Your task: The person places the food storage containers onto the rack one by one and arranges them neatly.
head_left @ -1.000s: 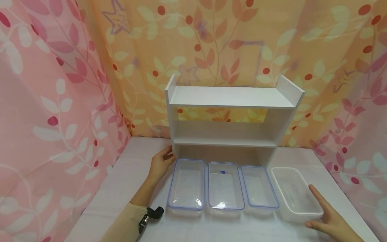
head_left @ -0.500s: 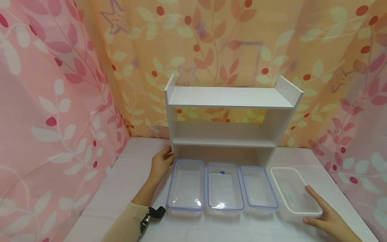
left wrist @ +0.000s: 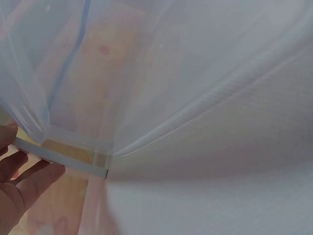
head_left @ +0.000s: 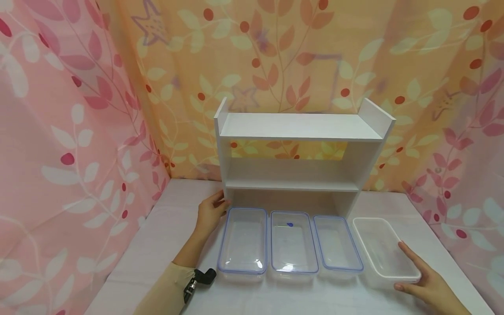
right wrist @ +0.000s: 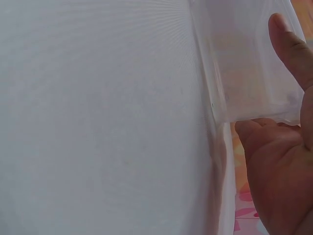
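My left hand is at the lower left side of a white shelf unit. The left wrist view shows its thumb and fingers pinching the shelf's side panel. At far right my right hand touches the front right corner of a clear food container with a white rim. Its thumb lies along the front wall and its straight fingers reach along the right side. In a row beside that one stand clear containers with blue-rimmed lids, at left, middle and right.
The containers stand close together on a white-covered table, in front of the shelf unit. Floral curtains surround the table at the back and sides. A black strap mount sits on my left sleeve.
My right hand has shifted slightly left, closer against the white-rimmed container. My left hand stays at the shelf, and the containers have not visibly moved.
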A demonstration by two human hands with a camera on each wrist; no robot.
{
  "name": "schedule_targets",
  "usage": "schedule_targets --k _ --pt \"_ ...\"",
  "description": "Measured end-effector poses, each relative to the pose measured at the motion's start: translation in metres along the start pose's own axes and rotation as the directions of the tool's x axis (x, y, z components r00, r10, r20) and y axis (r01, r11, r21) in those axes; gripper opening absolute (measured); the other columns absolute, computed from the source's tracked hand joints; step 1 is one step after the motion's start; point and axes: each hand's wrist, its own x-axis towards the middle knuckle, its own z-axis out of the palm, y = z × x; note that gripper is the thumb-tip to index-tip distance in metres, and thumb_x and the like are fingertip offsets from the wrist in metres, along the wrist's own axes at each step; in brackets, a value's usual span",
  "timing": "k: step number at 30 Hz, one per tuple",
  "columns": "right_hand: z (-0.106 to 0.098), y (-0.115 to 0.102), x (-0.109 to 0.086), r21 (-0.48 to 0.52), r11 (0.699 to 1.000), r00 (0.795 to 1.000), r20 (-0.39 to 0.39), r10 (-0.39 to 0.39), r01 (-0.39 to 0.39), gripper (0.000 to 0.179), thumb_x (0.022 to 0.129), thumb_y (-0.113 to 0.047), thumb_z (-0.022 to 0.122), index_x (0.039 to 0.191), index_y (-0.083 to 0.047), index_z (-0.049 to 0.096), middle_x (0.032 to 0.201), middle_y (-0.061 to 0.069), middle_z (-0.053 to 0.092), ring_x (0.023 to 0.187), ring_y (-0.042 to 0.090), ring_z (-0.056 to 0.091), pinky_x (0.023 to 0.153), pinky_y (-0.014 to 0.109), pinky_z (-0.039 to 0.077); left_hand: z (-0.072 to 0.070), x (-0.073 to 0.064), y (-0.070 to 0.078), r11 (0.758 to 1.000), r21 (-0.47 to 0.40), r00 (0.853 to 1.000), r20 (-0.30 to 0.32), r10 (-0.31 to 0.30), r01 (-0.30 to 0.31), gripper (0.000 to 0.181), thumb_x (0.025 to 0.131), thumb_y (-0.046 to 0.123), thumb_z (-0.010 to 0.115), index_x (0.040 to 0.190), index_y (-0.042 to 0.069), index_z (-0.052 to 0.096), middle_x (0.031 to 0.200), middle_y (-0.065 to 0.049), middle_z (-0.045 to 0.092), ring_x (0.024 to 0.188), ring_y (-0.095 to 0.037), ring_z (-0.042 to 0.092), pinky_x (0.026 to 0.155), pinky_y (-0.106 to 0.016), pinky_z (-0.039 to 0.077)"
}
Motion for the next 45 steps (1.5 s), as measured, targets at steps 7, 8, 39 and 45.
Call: schedule_targets --k 7,8,39,45 --pt "-0.001 -0.001 -0.002 0.026 0.996 0.997 0.006 0.081 -0.082 0.103 0.089 -0.016 0.081 0.165 -0.034 0.014 0.128 -0.052 0.024 0.051 0.006 0.029 0.043 0.031 0.033 0.0 0.0 0.0 1.0 -0.006 1.0 -0.001 -0.004 0.004 0.048 0.094 0.011 0.076 0.14 0.006 0.063 0.135 -0.013 0.068 0.114 -0.033 0.07 0.076 -0.038 0.064" --pt "-0.002 -0.001 -0.002 0.024 0.996 0.996 0.006 0.089 -0.09 0.103 0.089 -0.016 0.081 0.165 -0.034 0.014 0.127 -0.052 0.025 0.052 0.006 0.03 0.043 0.031 0.033 0.0 0.0 0.0 1.0 -0.005 1.0 0.0 -0.001 0.001 0.049 0.094 0.011 0.076 0.14 0.006 0.063 0.135 -0.013 0.067 0.114 -0.033 0.07 0.076 -0.037 0.064" --pt "-0.04 -0.044 -0.01 0.083 0.996 0.998 -0.053 0.025 -0.021 0.098 0.094 -0.002 0.072 0.166 -0.031 0.011 0.155 -0.038 0.009 0.047 0.023 0.046 0.062 0.023 0.054 -0.003 0.001 -0.001 0.999 -0.027 0.999 0.027 -0.024 0.025 0.051 0.094 0.011 0.075 0.142 0.004 0.06 0.137 -0.015 0.066 0.115 -0.034 0.07 0.079 -0.041 0.063" --pt "-0.048 -0.057 -0.012 0.074 0.997 0.997 -0.063 0.043 -0.038 0.098 0.095 -0.002 0.071 0.165 -0.034 0.01 0.153 -0.036 0.012 0.054 0.017 0.054 0.064 0.019 0.053 -0.002 0.001 -0.001 0.999 -0.029 1.0 0.025 -0.013 0.014 0.051 0.095 0.007 0.073 0.143 0.001 0.058 0.139 -0.021 0.063 0.116 -0.036 0.069 0.079 -0.042 0.063"
